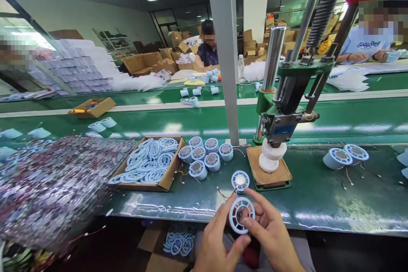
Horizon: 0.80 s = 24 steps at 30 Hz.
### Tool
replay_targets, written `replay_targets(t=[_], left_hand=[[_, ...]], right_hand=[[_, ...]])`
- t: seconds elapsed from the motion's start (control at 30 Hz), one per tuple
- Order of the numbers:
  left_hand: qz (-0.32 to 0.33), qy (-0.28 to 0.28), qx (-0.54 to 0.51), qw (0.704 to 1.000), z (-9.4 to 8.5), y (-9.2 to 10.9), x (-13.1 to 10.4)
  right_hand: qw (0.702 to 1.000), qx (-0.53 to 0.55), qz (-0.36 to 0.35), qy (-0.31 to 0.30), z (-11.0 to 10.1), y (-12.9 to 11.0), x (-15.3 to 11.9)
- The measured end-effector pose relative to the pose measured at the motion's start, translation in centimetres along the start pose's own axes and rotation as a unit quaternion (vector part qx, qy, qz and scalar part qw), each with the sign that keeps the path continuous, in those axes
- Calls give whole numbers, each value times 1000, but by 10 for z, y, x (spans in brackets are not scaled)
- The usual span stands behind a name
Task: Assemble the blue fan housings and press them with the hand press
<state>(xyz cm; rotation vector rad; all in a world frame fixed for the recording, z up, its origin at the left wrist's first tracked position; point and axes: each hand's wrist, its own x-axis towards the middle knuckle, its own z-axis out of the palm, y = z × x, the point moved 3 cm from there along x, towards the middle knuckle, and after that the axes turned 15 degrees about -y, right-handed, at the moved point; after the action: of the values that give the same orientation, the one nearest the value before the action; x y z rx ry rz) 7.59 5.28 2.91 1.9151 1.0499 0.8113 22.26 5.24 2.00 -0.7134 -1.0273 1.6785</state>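
Note:
A light-blue spoked plastic ring is held over the table's front edge, its face towards me. My left hand curls round its left side, with the thumb at the lower rim. My right hand pinches its right side, thumb on the front and fingers behind. Just beyond stands a light-blue round housing with a silvery disc in its middle and a thin wire at its side. The right index finger reaches close to this housing; whether it touches, I cannot tell.
A hand press with a white pressing head stands right of centre. Left are a cardboard box of rings, several finished housings and a heap of wired parts. Two housings sit right. Co-workers sit across the green conveyor.

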Motion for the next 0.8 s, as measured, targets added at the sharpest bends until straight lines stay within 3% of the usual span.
replay_targets(t=[0.1,0.37,0.53,0.8], left_hand=[[-25,18,-26,999,8,-4,-10],[-50,-1,-62,997,-4,-5,-15],[-57,8,-103,993,-2,-10,-22],[-75,42,-65,994,1,-4,-25]], right_hand=[[1000,-11,-12,6,3,2,-3],[998,-49,36,-6,-4,6,-16],[999,-4,28,-18,-1,3,-17],[998,56,23,-27,9,-7,-14]])
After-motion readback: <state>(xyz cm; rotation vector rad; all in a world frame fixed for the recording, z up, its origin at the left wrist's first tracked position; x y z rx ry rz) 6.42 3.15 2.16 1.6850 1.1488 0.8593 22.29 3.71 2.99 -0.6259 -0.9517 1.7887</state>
